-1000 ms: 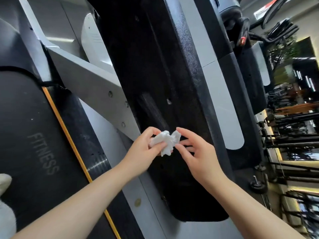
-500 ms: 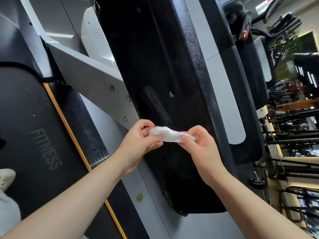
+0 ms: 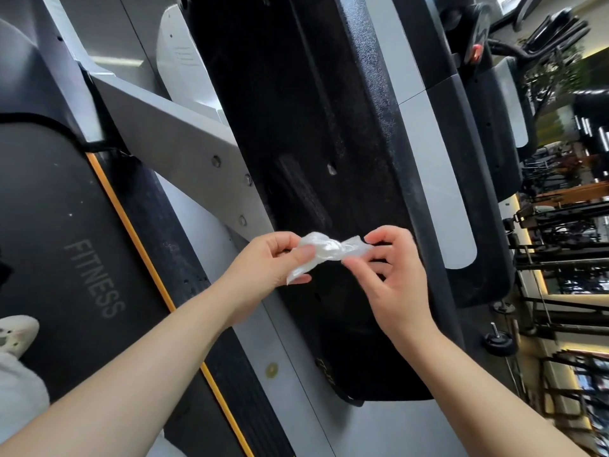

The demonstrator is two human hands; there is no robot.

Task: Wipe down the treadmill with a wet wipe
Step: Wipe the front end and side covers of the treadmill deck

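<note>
A crumpled white wet wipe is stretched between both hands above the treadmill's black side rail. My left hand pinches its left end between thumb and fingers. My right hand pinches its right end with thumb and fingertips. The treadmill belt, marked FITNESS, lies at the left beside an orange stripe and a grey frame arm.
A white shoe and pale trouser leg stand on the belt at the lower left. Another treadmill's black and grey rail runs at the right. Further gym machines crowd the far right edge.
The wipe went from a bunched ball between both hands to being drawn out sideways; the hands have moved a little apart.
</note>
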